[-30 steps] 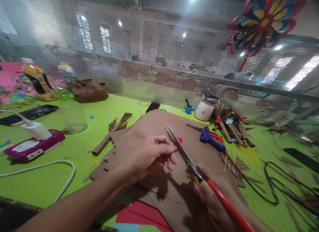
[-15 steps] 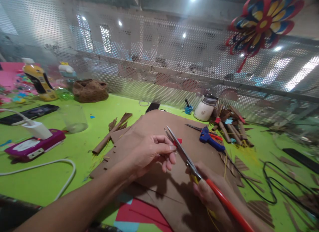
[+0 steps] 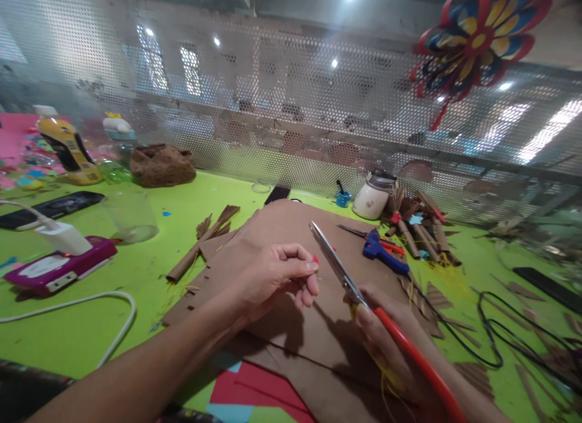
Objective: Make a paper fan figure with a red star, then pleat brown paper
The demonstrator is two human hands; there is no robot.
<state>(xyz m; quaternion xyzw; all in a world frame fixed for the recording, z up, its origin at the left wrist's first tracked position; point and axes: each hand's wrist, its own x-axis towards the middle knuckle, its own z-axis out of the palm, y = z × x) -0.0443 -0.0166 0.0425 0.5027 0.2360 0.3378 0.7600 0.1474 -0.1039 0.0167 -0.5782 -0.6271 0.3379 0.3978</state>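
Note:
Between thumb and fingertips, my left hand [image 3: 286, 274] pinches a tiny piece of red paper [image 3: 315, 260]. My right hand [image 3: 377, 323] grips red-handled scissors [image 3: 339, 268], whose blades now lie together and point up and away, just right of the red piece and apart from it. Some yellow string [image 3: 391, 380] hangs at my right hand. Both hands are above a large sheet of brown cardboard [image 3: 291, 223]. A blue glue gun [image 3: 382, 253] rests on the cardboard's right side, beside another dark-bladed tool with red handles.
Corrugated cardboard rolls [image 3: 200, 244] lie at left, with more bundled [image 3: 416, 235] at back right. A clear cup [image 3: 136, 220], purple power strip [image 3: 63, 265], white jar [image 3: 373, 196] and black cable [image 3: 484, 326] surround the cardboard. Red paper [image 3: 259, 389] sits at the front edge.
The scissor blades have closed and moved away from the red paper, slightly to the right. The red piece in my left hand looks smaller.

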